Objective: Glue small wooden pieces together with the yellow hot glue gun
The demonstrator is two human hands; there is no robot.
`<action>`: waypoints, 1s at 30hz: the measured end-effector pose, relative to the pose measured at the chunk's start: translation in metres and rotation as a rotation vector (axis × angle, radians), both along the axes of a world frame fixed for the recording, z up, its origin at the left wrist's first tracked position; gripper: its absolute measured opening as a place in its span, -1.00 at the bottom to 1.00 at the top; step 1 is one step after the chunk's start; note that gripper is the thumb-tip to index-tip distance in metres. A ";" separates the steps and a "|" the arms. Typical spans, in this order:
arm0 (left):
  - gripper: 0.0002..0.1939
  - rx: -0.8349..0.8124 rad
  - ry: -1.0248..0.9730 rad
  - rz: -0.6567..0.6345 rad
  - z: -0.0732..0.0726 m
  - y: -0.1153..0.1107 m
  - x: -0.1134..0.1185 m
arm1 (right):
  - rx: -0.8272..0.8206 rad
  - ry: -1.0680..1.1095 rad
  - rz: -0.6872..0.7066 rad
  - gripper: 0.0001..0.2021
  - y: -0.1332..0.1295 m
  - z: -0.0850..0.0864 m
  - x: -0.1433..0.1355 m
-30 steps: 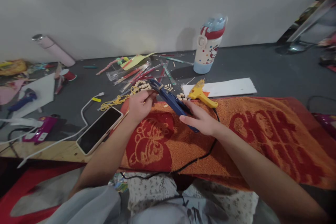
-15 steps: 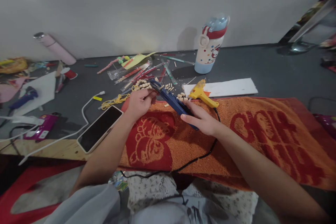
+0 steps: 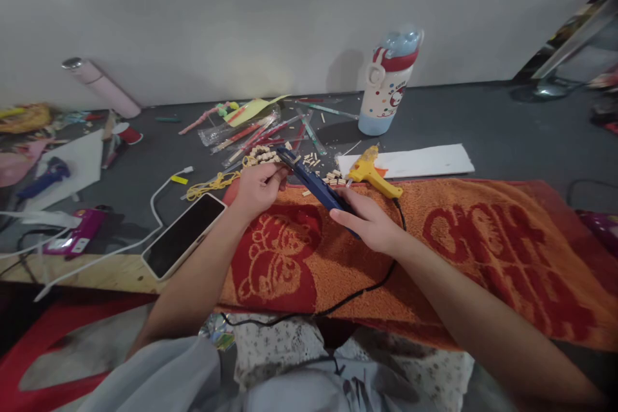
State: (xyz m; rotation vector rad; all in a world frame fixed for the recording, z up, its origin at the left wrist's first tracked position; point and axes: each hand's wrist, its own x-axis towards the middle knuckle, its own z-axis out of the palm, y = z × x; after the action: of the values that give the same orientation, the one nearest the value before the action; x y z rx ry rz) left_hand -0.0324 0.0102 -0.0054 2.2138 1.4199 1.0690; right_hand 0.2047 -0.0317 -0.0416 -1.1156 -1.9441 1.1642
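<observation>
My right hand [image 3: 369, 219] is wrapped round the lower end of a long dark blue tool [image 3: 316, 188], which slants up and left over the towel. Closed in a pinch, my left hand [image 3: 261, 188] is at the tool's upper end; whatever lies between its fingertips is too small to make out. Small cut wooden pieces [image 3: 334, 177] lie behind the tool, and a cluster of pale pieces [image 3: 263, 154] sits beyond my left hand. Yellow cord [image 3: 207, 187] lies left of that hand. A yellow glue gun [image 3: 371, 172] rests to the right.
An orange and red towel [image 3: 357, 283] lies under my hands. Around it are a phone [image 3: 184, 236], a white strip [image 3: 429, 159], a bottle [image 3: 387, 87], wrapped sticks [image 3: 255, 138], a pink flask [image 3: 107, 91] and a purple power strip [image 3: 80, 234]. A black cable crosses the towel.
My right hand and the lower end of the blue tool have shifted very slightly up and left. My left hand keeps its pinch in nearly the same place.
</observation>
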 end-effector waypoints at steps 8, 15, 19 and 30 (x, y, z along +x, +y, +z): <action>-0.71 0.047 0.108 0.094 -0.012 0.003 0.002 | -0.053 0.089 -0.081 -0.56 0.001 -0.006 -0.005; -0.60 -0.196 -0.396 0.191 -0.021 -0.005 0.018 | -0.129 0.260 -0.194 -0.57 0.004 -0.007 -0.009; -0.51 -0.469 -0.489 -0.062 -0.023 -0.019 0.035 | -0.154 0.319 -0.128 -0.51 0.002 -0.004 -0.012; -0.39 -0.525 -0.699 -0.211 -0.035 -0.029 0.053 | 0.028 0.185 0.007 -0.35 -0.006 -0.011 -0.018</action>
State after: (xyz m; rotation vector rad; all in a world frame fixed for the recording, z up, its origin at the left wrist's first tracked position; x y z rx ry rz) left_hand 0.0208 -0.0190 -0.0403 1.3824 0.9772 1.0829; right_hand 0.1865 -0.0380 -0.0527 -0.9521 -1.8178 1.1963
